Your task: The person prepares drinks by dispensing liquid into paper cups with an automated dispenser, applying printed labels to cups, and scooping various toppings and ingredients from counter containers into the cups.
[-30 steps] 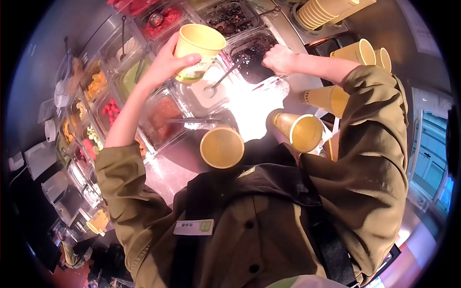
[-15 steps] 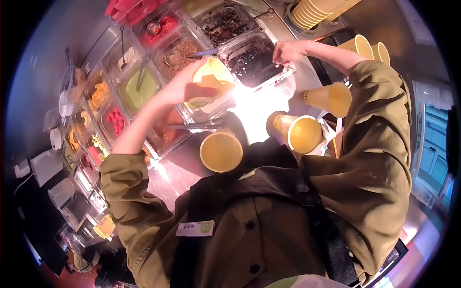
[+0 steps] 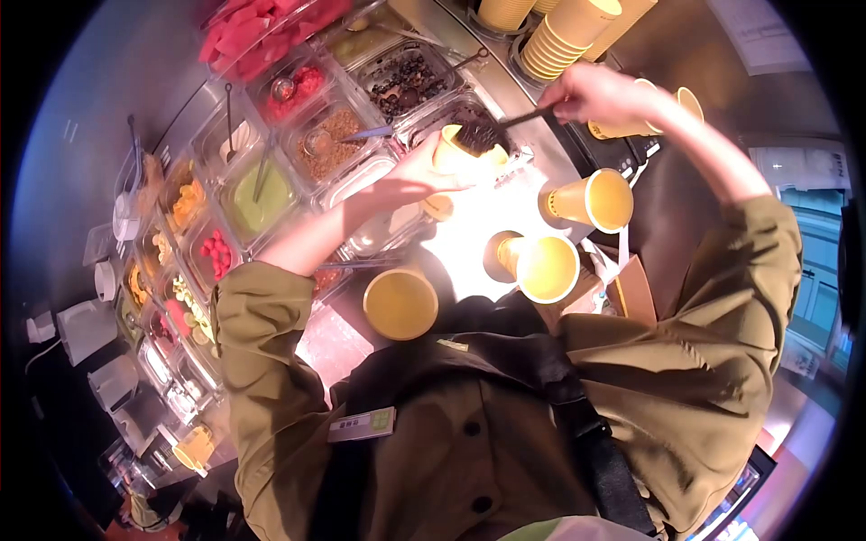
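My left hand (image 3: 410, 180) is wrapped round a yellow paper cup (image 3: 469, 167), tilted beside the container of dark topping (image 3: 446, 115). A dark spoon (image 3: 528, 115) is gripped by its handle in my right hand (image 3: 595, 93). Its head, loaded with dark topping (image 3: 483, 137), is at the cup's mouth. Nearer my body stand three more yellow cups, one (image 3: 400, 304) at the left, one (image 3: 547, 269) in the middle and one (image 3: 603, 200) at the right. What lies inside the held cup is mostly hidden.
Topping containers spread left, with green sauce (image 3: 262, 194), brown crumbs (image 3: 329, 135) and red pieces (image 3: 307, 83). Black topping (image 3: 406, 81) lies behind. Stacked cups (image 3: 568, 41) stand at the back right. A cardboard piece (image 3: 634, 290) is near my right sleeve. A person (image 3: 144, 509) is far lower left.
My right hand has risen from the dark topping and moved right, bringing the loaded spoon to the cup. My left hand has moved the cup right, towards the spoon.
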### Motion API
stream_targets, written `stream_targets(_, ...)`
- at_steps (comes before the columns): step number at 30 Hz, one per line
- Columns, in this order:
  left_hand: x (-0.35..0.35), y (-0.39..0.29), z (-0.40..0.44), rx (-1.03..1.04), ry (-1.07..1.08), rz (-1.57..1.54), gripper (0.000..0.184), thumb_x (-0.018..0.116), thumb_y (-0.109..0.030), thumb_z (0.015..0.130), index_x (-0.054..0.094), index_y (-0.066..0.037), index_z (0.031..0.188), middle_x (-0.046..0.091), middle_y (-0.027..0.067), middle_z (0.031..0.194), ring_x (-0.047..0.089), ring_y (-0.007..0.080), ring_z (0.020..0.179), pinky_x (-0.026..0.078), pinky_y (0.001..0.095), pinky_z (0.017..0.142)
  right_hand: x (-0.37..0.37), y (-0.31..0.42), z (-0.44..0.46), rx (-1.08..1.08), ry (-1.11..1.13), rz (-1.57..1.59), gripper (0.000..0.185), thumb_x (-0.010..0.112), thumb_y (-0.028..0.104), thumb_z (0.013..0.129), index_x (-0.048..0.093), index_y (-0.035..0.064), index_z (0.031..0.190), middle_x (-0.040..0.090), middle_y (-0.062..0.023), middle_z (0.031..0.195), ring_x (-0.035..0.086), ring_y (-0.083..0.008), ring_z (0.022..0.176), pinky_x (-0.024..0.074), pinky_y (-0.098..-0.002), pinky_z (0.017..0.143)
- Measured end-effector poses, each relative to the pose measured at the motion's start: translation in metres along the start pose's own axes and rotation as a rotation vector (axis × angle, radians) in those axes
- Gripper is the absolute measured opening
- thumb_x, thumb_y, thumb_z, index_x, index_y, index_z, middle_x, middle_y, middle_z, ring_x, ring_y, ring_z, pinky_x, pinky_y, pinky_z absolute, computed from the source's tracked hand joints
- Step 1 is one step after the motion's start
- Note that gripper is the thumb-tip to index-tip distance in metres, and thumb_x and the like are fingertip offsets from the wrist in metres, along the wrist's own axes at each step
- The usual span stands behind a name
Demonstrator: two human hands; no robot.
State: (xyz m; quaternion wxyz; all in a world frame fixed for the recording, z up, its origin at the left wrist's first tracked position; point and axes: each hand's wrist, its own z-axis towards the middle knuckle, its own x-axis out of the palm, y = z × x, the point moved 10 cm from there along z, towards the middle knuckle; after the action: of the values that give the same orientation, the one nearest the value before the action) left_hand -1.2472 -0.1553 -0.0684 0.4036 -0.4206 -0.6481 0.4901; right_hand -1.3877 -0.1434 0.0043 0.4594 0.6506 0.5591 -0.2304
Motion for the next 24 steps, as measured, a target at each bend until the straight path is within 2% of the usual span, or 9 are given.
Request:
stream_targets(3,-0.005,0.011,0.009,0.136,-0.092,0.005,0.074,0.075,-0.021,0.065,0.033,0.001,0.121,0.046,0.0102,0.112,0.045,0.0169,0.106,0.037,0.0299,0.091,0.018,0.075,-0.033,-0.339,-0.350,-0.740,0.036,0.055,0.007,0.067,0.056,0.0008,0.102,0.055,-0.0097,0.086,0.057,-0.0228,0.074,0.0477,-0.0324,0.065)
stream_targets(4,-0.005,0.008,0.011,0.193,-0.096,-0.029,0.083,0.072,-0.014,0.063,0.023,0.002,0.128,0.042,0.0119,0.119,0.041,0.0191,0.113,0.033,0.0330,0.098,0.007,0.098,-0.051,-0.454,-0.565,-0.718,0.023,0.052,0.005,0.070,0.059,0.0020,0.091,0.047,-0.0074,0.074,0.056,-0.0221,0.066,0.0481,-0.0336,0.060)
stream_targets(8,-0.017,0.017,0.007,0.282,-0.244,0.232,0.085,0.074,-0.014,0.061,0.024,0.000,0.128,0.040,0.0123,0.120,0.041,0.0195,0.113,0.033,0.0334,0.097,-0.014,0.061,-0.071,-0.137,-0.525,-0.308,0.032,0.051,-0.002,0.068,0.056,0.0002,0.100,0.051,-0.0108,0.077,0.056,-0.0254,0.068,0.0468,-0.0350,0.055)
stream_targets(11,-0.017,-0.009,-0.011,0.361,-0.313,0.383,0.088,0.077,-0.015,0.058,0.026,0.000,0.127,0.041,0.0120,0.120,0.041,0.0198,0.112,0.033,0.0337,0.097,-0.040,0.041,-0.082,-0.010,-0.470,-0.057,0.032,0.051,0.002,0.069,0.057,-0.0014,0.100,0.053,-0.0155,0.082,0.056,-0.0306,0.079,0.0456,-0.0386,0.068)
stream_targets(14,-0.029,-0.019,-0.032,0.446,-0.370,0.260,0.087,0.080,-0.011,0.054,0.030,0.000,0.125,0.043,0.0119,0.118,0.043,0.0200,0.112,0.034,0.0343,0.096,-0.038,0.006,-0.069,0.124,-0.396,-0.112,0.026,0.050,0.006,0.070,0.061,0.0009,0.093,0.058,-0.0184,0.082,0.056,-0.0324,0.081,0.0448,-0.0389,0.073)
stream_targets(17,-0.056,-0.044,-0.079,0.576,-0.529,0.199,0.087,0.081,-0.007,0.051,0.032,-0.002,0.123,0.046,0.0110,0.116,0.045,0.0198,0.109,0.036,0.0340,0.096,0.024,-0.020,-0.006,0.123,-0.185,-0.161,0.018,0.051,0.005,0.069,0.064,0.0013,0.080,0.060,-0.0206,0.074,0.058,-0.0353,0.075,0.0460,-0.0416,0.068)
stream_targets(20,-0.095,-0.054,-0.135,0.559,-0.749,0.147,0.082,0.080,-0.012,0.057,0.032,-0.001,0.123,0.046,0.0106,0.116,0.046,0.0192,0.109,0.038,0.0328,0.094,0.086,-0.025,0.054,0.200,0.043,-0.303,0.021,0.048,0.003,0.068,0.064,-0.0002,0.081,0.061,-0.0208,0.081,0.059,-0.0340,0.080,0.0462,-0.0422,0.072)
stream_targets(23,-0.138,-0.030,-0.193,0.445,-0.921,0.074,0.067,0.074,-0.015,0.066,0.036,0.000,0.119,0.051,0.0113,0.112,0.052,0.0184,0.101,0.044,0.0311,0.087,0.080,0.037,0.074,-0.258,-0.403,-0.664,0.030,0.053,0.008,0.071,0.057,0.0041,0.100,0.054,-0.0107,0.096,0.054,-0.0264,0.092,0.0419,-0.0360,0.079)
stream_targets(24,-0.150,-0.013,-0.209,0.385,-0.945,-0.035,0.060,0.070,-0.017,0.071,0.037,-0.001,0.119,0.052,0.0110,0.111,0.053,0.0187,0.101,0.044,0.0316,0.087,0.074,0.078,0.074,-0.495,-0.439,-0.663,0.028,0.053,0.010,0.069,0.055,0.0044,0.096,0.052,-0.0090,0.091,0.052,-0.0252,0.088,0.0408,-0.0343,0.078)
